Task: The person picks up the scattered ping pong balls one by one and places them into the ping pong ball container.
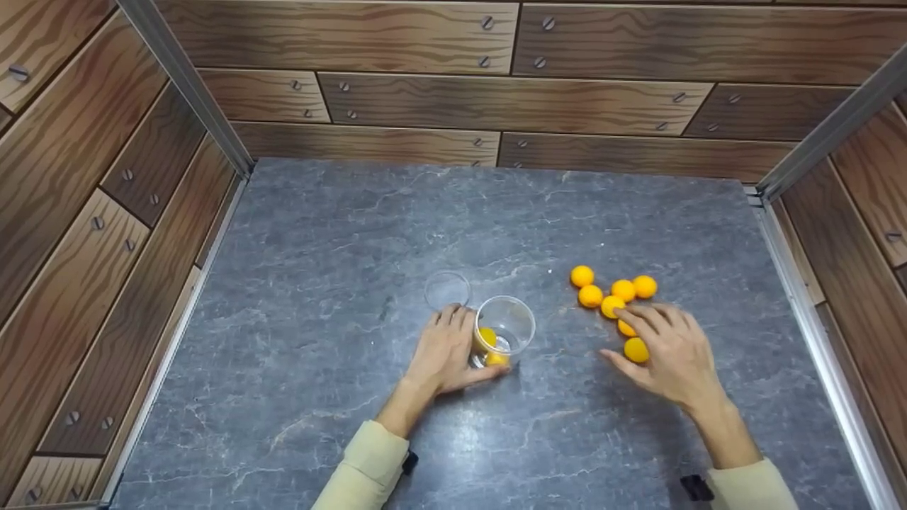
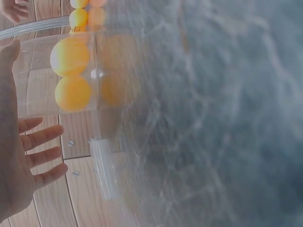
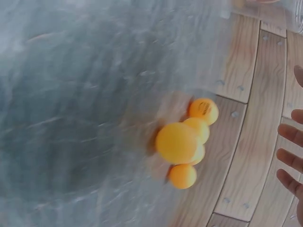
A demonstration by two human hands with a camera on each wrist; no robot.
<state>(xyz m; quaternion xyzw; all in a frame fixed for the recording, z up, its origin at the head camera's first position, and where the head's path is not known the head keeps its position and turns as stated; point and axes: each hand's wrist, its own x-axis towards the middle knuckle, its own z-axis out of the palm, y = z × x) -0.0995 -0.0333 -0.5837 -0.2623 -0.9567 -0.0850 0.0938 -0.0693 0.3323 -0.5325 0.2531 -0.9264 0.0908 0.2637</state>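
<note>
A clear plastic cup stands upright with two orange balls in its bottom. My left hand rests along the cup's left side, thumb in front of it, the other fingers fairly straight and spread. To the right, several more orange balls lie in a loose, branching cluster. Over the near end of that cluster hovers my right hand, palm down, fingers extended and thumb apart. Its fingers partly cover one ball, and the nearest ball shows between thumb and index finger.
A round clear lid lies flat on the grey marbled tabletop, just behind my left fingertips. Wood-patterned panels wall the table at the back and both sides, with metal posts at the back corners.
</note>
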